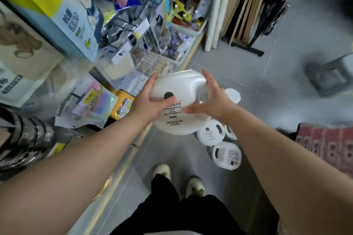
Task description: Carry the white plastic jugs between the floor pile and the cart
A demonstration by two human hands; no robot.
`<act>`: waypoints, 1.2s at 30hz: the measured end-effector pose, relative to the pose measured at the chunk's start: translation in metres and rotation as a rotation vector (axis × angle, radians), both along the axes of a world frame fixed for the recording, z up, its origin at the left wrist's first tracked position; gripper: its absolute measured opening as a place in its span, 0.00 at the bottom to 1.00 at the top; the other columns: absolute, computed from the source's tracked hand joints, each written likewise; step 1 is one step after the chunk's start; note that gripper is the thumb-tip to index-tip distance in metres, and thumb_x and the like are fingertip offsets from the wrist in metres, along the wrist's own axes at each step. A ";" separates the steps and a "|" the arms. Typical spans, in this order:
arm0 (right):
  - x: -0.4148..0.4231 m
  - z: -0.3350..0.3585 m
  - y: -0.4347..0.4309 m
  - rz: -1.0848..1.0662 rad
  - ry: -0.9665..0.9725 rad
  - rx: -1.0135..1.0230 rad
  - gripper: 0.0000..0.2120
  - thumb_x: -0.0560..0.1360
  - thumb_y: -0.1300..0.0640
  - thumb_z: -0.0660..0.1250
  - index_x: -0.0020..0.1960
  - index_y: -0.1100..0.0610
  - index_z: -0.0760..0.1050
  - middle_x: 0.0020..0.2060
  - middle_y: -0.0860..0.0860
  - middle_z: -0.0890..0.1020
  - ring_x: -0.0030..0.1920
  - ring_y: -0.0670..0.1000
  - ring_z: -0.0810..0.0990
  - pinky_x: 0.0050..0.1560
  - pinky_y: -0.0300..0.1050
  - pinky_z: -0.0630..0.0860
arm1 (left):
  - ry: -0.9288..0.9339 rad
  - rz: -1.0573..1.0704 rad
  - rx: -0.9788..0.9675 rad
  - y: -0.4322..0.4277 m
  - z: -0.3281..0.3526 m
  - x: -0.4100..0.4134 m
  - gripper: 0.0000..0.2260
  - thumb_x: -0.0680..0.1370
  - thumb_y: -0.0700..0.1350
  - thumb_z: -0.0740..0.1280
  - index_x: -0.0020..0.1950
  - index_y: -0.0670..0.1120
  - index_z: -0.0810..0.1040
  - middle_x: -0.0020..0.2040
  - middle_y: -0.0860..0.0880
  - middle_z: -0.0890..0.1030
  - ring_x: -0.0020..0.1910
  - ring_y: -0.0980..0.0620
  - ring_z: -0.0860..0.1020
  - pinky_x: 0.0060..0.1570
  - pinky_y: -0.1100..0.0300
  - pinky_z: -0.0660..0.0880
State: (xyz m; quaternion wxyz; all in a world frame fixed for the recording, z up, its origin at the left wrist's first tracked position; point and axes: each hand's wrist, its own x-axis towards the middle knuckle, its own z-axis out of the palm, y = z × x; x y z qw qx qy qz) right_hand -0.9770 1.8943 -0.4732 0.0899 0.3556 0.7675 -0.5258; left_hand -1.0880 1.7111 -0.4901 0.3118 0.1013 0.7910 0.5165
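Note:
A white laundry-capsule tub (178, 89) with a black round logo and printed label is held up in the air between both hands, above the grey floor. My left hand (152, 99) grips its left side, thumb across the label and fingers round the far edge. My right hand (212, 99) grips the right side by the moulded handle, thumb pointing left over the label. Three more white tubs (211, 132) lie on the floor just below and to the right.
A low shop shelf (122, 173) with packets, boxes and hanging goods runs along the left. White rolls (217, 15) and wooden boards lean at the back. A grey stool (328, 76) stands right, a red patterned mat (328, 143) lower right. My feet (179, 179) stand on grey tiles.

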 end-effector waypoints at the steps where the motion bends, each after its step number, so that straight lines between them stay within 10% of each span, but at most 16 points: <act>1: 0.001 0.013 -0.003 0.007 0.019 0.013 0.62 0.52 0.46 0.84 0.74 0.30 0.48 0.69 0.53 0.61 0.66 0.58 0.67 0.60 0.50 0.68 | 0.015 0.005 0.011 -0.004 0.013 0.001 0.42 0.63 0.55 0.80 0.73 0.66 0.63 0.63 0.59 0.72 0.61 0.55 0.74 0.60 0.56 0.74; 7: -0.003 0.066 -0.008 0.093 0.195 0.046 0.59 0.53 0.48 0.85 0.73 0.31 0.52 0.60 0.50 0.61 0.56 0.53 0.65 0.54 0.47 0.68 | 0.129 0.105 0.044 -0.018 0.075 0.014 0.44 0.56 0.64 0.77 0.69 0.72 0.62 0.67 0.57 0.73 0.63 0.53 0.74 0.62 0.51 0.74; 17: -0.004 0.131 -0.020 0.565 0.391 0.072 0.60 0.51 0.42 0.84 0.73 0.33 0.52 0.72 0.51 0.63 0.70 0.57 0.66 0.66 0.61 0.69 | 0.313 0.582 0.087 -0.048 0.134 0.098 0.41 0.62 0.55 0.80 0.70 0.70 0.64 0.62 0.60 0.73 0.55 0.61 0.76 0.49 0.67 0.74; 20: -0.001 0.146 -0.044 0.737 0.437 0.068 0.58 0.53 0.45 0.84 0.74 0.36 0.53 0.71 0.51 0.65 0.69 0.57 0.66 0.67 0.61 0.69 | 0.336 0.740 0.126 -0.070 0.147 0.137 0.41 0.63 0.52 0.81 0.71 0.66 0.66 0.62 0.57 0.76 0.57 0.56 0.78 0.58 0.59 0.76; 27: 0.026 0.163 -0.155 1.082 0.460 -0.073 0.56 0.57 0.51 0.84 0.75 0.37 0.54 0.71 0.52 0.63 0.69 0.52 0.65 0.65 0.50 0.69 | 0.377 1.077 0.069 -0.157 0.170 0.242 0.41 0.65 0.51 0.81 0.73 0.63 0.65 0.56 0.62 0.79 0.50 0.68 0.78 0.51 0.68 0.76; 31: 0.058 0.171 -0.248 1.274 0.492 -0.153 0.56 0.56 0.55 0.84 0.75 0.40 0.57 0.72 0.53 0.63 0.70 0.53 0.67 0.69 0.56 0.68 | 0.355 1.277 0.149 -0.223 0.177 0.312 0.44 0.62 0.51 0.82 0.73 0.62 0.65 0.57 0.57 0.81 0.56 0.55 0.81 0.58 0.48 0.77; 36: 0.119 0.172 -0.379 1.492 0.513 -0.198 0.57 0.56 0.55 0.84 0.76 0.39 0.56 0.71 0.52 0.65 0.69 0.52 0.68 0.71 0.52 0.66 | 0.398 1.510 0.118 -0.312 0.182 0.408 0.47 0.60 0.50 0.83 0.74 0.60 0.65 0.51 0.62 0.84 0.53 0.59 0.82 0.58 0.51 0.78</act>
